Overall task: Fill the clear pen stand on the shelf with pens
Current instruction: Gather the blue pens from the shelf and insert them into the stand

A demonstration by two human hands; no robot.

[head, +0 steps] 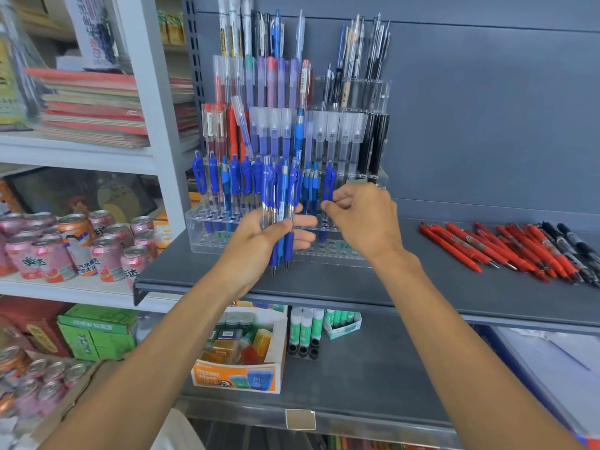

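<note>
left hand grips a bunch of blue plastic click pens; my right hand pinches a single blue click pen upright at the clear tiered acrylic pen stand just behind both hands.

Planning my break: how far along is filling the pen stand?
Done: upper tiers of the clear pen stand and much of its blue row look full. In hand: the left hand grips a bunch of blue pens; the right hand pinches one blue pen at the stand. Left: front holes are empty; red pens lie loose on the shelf.
</note>
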